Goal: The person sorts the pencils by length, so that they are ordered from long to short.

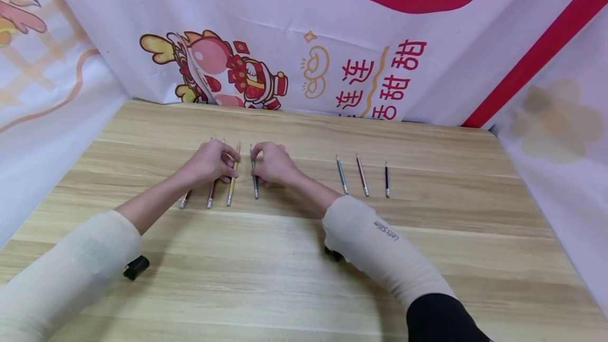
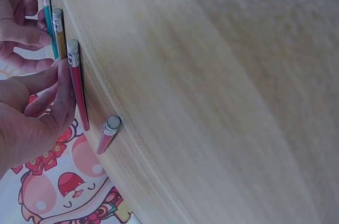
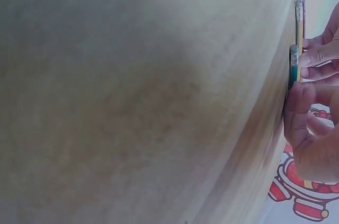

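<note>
My left hand (image 1: 216, 161) pinches a yellow pencil (image 1: 233, 186) between thumb and fingers, its eraser end toward me. Beside it, my right hand (image 1: 273, 164) pinches a dark green pencil (image 1: 256, 186), which looks teal in the left wrist view. The two pencils lie roughly parallel on the wooden table, a small gap apart. Under and left of the left hand are a red pencil (image 1: 211, 194) and a dark red pencil (image 1: 186, 199), partly hidden by that hand. The left wrist view shows the red pencil (image 2: 78, 81) close against the left fingers.
Right of the hands lie a blue pencil (image 1: 341, 174), a pink pencil (image 1: 362, 174) and a dark pencil (image 1: 387, 179), spaced apart. The wooden table (image 1: 266, 268) ends at a printed cloth backdrop (image 1: 266, 15). Small black objects (image 1: 136, 267) show beneath both sleeves.
</note>
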Action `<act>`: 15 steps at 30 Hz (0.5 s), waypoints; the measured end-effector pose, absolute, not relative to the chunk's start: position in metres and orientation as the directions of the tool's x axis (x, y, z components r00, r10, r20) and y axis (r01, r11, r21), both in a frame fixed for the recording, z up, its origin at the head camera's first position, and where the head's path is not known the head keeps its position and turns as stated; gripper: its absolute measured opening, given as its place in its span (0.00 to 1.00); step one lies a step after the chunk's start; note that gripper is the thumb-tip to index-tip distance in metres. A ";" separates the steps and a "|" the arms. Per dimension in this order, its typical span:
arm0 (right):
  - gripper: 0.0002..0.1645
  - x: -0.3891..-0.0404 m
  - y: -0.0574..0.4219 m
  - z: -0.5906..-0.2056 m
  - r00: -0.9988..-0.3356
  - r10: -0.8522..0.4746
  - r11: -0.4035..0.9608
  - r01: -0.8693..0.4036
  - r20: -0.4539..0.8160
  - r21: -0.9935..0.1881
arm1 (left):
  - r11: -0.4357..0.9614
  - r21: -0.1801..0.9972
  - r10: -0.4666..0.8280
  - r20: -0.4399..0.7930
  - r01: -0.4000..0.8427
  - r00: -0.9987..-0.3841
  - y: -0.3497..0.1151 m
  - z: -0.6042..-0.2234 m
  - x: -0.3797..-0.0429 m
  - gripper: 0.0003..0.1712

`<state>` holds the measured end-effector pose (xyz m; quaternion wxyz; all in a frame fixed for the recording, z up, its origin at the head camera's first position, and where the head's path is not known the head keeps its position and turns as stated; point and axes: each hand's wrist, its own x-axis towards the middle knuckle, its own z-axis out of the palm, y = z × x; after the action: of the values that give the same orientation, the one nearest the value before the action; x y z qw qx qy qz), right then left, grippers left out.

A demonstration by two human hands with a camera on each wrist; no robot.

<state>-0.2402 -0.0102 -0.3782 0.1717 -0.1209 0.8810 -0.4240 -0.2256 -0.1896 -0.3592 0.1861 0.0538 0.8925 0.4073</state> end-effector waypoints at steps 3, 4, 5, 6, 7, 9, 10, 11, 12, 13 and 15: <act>0.18 -0.240 -0.011 -0.379 -0.909 -0.370 0.627 -0.091 -0.193 -0.774 | 0.665 0.744 0.247 -0.295 -0.060 -0.923 -0.190 -0.359 -0.226 0.22; 0.19 -0.241 -0.011 -0.379 -0.908 -0.376 0.634 -0.105 -0.187 -0.766 | 0.666 0.743 0.246 -0.296 -0.061 -0.923 -0.190 -0.359 -0.226 0.22; 0.19 -0.241 -0.011 -0.379 -0.907 -0.381 0.642 -0.119 -0.180 -0.758 | 0.666 0.744 0.246 -0.297 -0.062 -0.923 -0.190 -0.359 -0.226 0.22; 0.19 -0.241 -0.012 -0.379 -0.906 -0.385 0.648 -0.131 -0.175 -0.750 | 0.666 0.743 0.246 -0.297 -0.061 -0.923 -0.190 -0.359 -0.226 0.22; 0.19 -0.241 -0.012 -0.380 -0.906 -0.389 0.653 -0.142 -0.169 -0.744 | 0.667 0.742 0.245 -0.297 -0.061 -0.923 -0.190 -0.360 -0.226 0.22; 0.19 -0.241 -0.012 -0.380 -0.906 -0.392 0.658 -0.157 -0.158 -0.736 | 0.667 0.743 0.244 -0.295 -0.062 -0.924 -0.189 -0.360 -0.226 0.22; 0.19 -0.241 -0.012 -0.381 -0.908 -0.390 0.660 -0.160 -0.153 -0.734 | 0.667 0.743 0.242 -0.295 -0.062 -0.924 -0.189 -0.360 -0.226 0.22; 0.19 -0.241 -0.012 -0.381 -0.909 -0.389 0.657 -0.157 -0.152 -0.738 | 0.666 0.743 0.241 -0.294 -0.062 -0.925 -0.188 -0.360 -0.226 0.21; 0.19 -0.241 -0.012 -0.382 -0.910 -0.387 0.653 -0.155 -0.150 -0.741 | 0.665 0.745 0.240 -0.293 -0.064 -0.925 -0.189 -0.360 -0.226 0.21; 0.19 -0.241 -0.012 -0.382 -0.911 -0.385 0.651 -0.154 -0.149 -0.743 | 0.664 0.745 0.239 -0.293 -0.064 -0.926 -0.189 -0.360 -0.226 0.21; 0.19 -0.240 -0.012 -0.383 -0.911 -0.384 0.644 -0.151 -0.147 -0.750 | 0.662 0.747 0.241 -0.293 -0.064 -0.925 -0.189 -0.360 -0.225 0.21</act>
<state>-0.2402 -0.0120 -0.3828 0.1479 -0.1497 0.8946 -0.3942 -0.2255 -0.1892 -0.3601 0.1868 0.0497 0.8922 0.4081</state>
